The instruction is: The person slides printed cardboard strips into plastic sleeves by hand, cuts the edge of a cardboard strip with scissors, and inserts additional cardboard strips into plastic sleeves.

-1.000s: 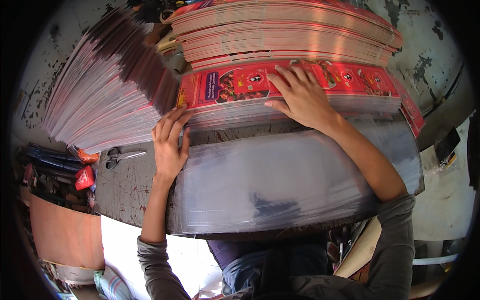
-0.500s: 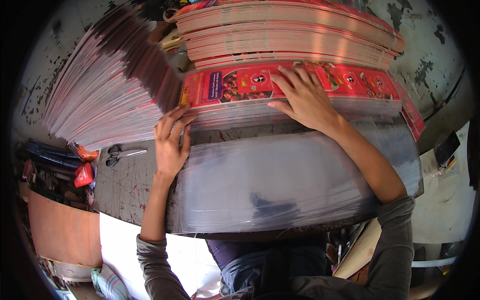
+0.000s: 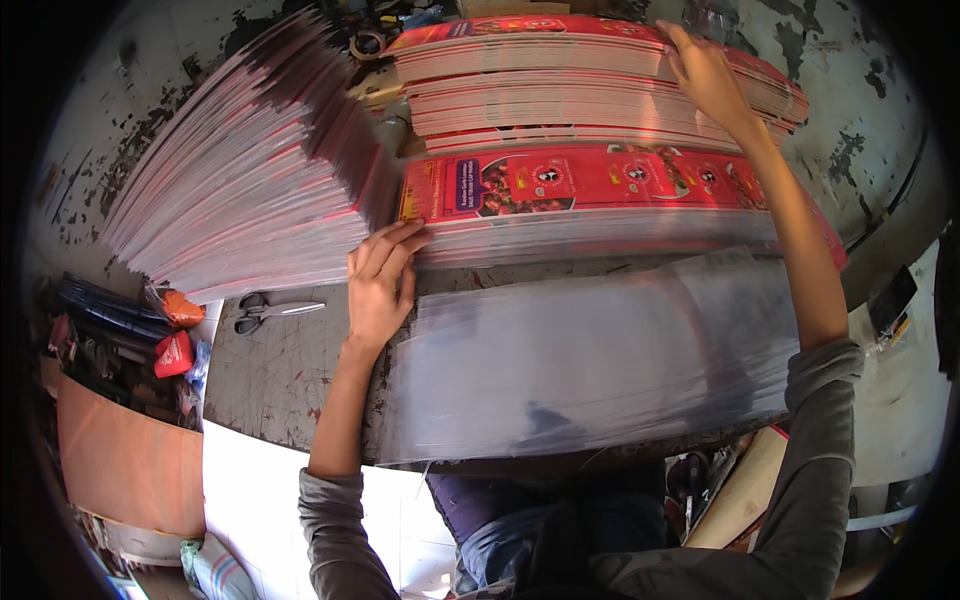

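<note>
My left hand (image 3: 382,285) rests its fingertips on the left end of a low stack of red printed card strips (image 3: 590,190), thumb held apart. These strips show food pictures, with clear plastic along their near side. Farther back, my right hand (image 3: 712,82) reaches over a tall stack of red printed cards (image 3: 530,100). Its fingers are spread at the top card, and I see nothing held in them. Closest to me on the table lies a pile of clear plastic sleeves (image 3: 590,350), beneath my right forearm.
A fanned pile of plastic-covered cards (image 3: 240,190) leans at the left. Scissors (image 3: 275,312) lie on the worn table (image 3: 270,385) below it. A roll of tape (image 3: 368,44) sits behind the stacks. A dark phone-like object (image 3: 893,300) rests on a surface at the right.
My right hand has moved from the low stack up and away to the far tall stack. My left hand keeps its place at the low stack's left end. The whole view has shifted slightly.
</note>
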A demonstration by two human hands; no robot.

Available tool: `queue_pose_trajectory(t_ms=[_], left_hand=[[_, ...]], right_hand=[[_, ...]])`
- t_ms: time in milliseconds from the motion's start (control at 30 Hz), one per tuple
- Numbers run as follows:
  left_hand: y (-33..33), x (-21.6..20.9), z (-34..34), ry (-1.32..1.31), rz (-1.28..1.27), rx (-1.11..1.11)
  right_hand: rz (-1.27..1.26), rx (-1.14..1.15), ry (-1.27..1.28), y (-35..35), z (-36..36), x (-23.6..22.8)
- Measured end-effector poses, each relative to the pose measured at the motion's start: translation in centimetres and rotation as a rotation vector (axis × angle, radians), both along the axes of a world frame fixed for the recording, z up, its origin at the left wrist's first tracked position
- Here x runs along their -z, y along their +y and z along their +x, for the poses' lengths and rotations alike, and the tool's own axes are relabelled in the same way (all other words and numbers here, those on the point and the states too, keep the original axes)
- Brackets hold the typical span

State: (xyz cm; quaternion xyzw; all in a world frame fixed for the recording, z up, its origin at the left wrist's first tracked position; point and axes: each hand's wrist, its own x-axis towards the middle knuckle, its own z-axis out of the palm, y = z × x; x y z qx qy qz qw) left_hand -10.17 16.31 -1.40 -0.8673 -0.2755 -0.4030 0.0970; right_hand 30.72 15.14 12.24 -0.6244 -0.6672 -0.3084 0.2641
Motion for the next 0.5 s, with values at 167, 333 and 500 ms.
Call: queue_pose_trajectory(t_ms=[167,333,500], left_hand=[[0.1,0.1,-0.2,-0.006,-0.005,0.006],[0.2,0.2,-0.3,-0.013,0.002,0.006],[0.0,0.1,-0.1,-0.013,-0.006,0.009]], right_hand=[[0.095,0.017,-0.247,0.3,0.6,0.7],[0.194,0.073,-0.446,-0.3,-0.2,0.4],[0.301,0.031,-0.499,-1.0,-0.2,0.3]])
